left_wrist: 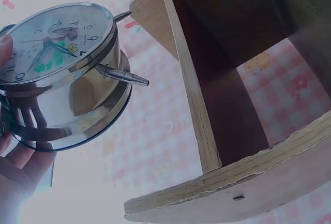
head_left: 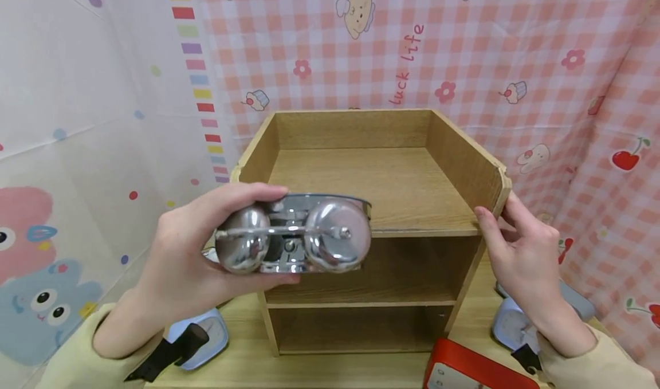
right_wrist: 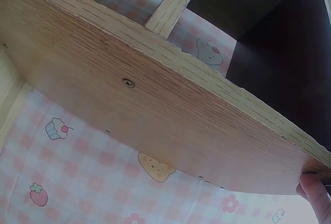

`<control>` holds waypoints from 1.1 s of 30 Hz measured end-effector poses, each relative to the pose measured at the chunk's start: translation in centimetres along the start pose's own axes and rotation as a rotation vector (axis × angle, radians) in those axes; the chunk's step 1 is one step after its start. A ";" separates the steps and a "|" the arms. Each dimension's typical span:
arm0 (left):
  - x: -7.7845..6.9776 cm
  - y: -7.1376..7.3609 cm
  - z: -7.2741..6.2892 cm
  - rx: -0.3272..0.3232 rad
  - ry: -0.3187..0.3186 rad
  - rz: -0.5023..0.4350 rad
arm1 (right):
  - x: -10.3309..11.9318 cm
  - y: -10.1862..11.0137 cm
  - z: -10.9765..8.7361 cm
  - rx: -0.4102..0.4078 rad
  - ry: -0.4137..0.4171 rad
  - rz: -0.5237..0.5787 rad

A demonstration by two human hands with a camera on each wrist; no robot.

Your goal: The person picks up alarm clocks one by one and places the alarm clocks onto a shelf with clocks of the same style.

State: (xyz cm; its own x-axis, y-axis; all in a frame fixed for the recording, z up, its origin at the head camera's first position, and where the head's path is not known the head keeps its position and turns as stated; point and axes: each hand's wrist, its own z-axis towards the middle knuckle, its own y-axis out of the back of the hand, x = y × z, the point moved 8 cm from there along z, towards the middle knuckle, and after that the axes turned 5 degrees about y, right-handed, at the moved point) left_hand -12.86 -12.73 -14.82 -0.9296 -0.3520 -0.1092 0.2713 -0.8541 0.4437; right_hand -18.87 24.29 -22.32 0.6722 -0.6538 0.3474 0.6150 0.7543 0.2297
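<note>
Head view: I hold the silver twin-bell alarm clock up in front of the wooden shelf, a little left of its middle and apart from it. My left fingers pinch the round case, thumb over the glass; my right fingers grip the shelf's right side panel at its front corner. I judge the clock fairly heavy for its size, stiff all over, slippery on the smooth metal, with the glass its fragile part. The best hold seems around the case, clear of bells and thin legs. It looks mirror-bright: domed bells joined by a bar, pointed metal legs, a numbered dial with green marks. On the counter, a red box-like thing sits before the shelf's right side.
</note>
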 end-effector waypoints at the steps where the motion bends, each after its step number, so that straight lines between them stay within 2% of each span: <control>1: 0.2 0.0 0.3 0.001 0.011 0.017 | 0.0 0.0 0.0 -0.002 0.001 0.006; 7: 1.5 -0.1 2.5 0.035 0.105 0.062 | -0.1 0.1 -0.1 -0.003 -0.004 0.002; 13: 3.3 -0.8 3.9 0.076 0.228 0.037 | -0.1 0.1 -0.3 -0.001 -0.006 -0.005; 19: 4.3 -1.0 4.6 0.078 0.285 0.001 | -0.1 0.1 -0.2 -0.006 0.001 -0.010; 33: 6.4 -1.3 5.6 0.157 0.377 -0.026 | 0.3 -0.1 -0.1 0.007 0.013 -0.024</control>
State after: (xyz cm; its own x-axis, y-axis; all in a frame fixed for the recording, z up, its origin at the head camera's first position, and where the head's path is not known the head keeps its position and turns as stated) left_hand -20.59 -11.70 -11.14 -0.7712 -0.4714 -0.4278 0.1802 -0.8063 0.5635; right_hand -18.73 24.02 -22.31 0.6623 -0.6726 0.3299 0.6285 0.7385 0.2440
